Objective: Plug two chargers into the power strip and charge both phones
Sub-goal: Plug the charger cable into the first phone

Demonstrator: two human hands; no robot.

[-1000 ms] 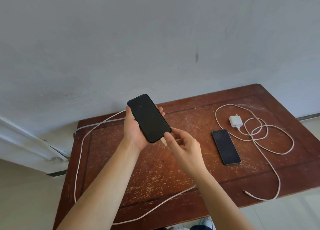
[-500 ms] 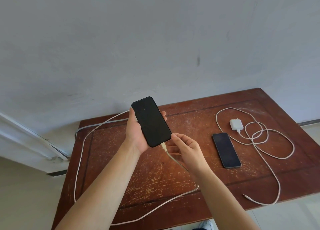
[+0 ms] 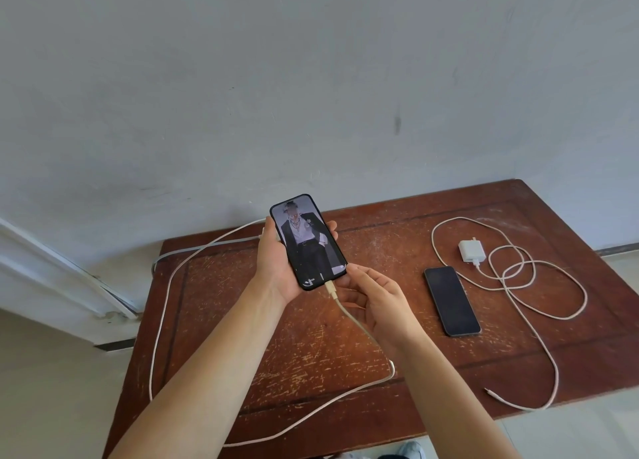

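Holding the first phone (image 3: 308,241) above the table (image 3: 397,320), our left hand (image 3: 281,268) wraps its fingers round the back and edges, fingertips showing at the right edge. The screen is lit and shows a picture. A cable plug (image 3: 331,290) sits in the bottom port of this phone; the white cable (image 3: 166,306) runs down past our right wrist, loops along the near edge of the table, climbs the left side and goes off the far left corner toward the wall (image 3: 311,78).

Our right hand (image 3: 378,303) is just beside the phone's lower end, fingers loosely curled and half open, gripping nothing we can make out; one fingertip is close to the phone's bottom corner, and we cannot tell whether it touches.

Second phone (image 3: 452,300) lies flat on the table to the right, screen dark. Just beyond it sits a white charger brick (image 3: 469,251), prongs up, not plugged in. Its cable (image 3: 539,285) lies coiled in loose loops on the right of the table, the free end (image 3: 491,392) resting near the front edge, apart from the second phone.

The power strip is not in view.
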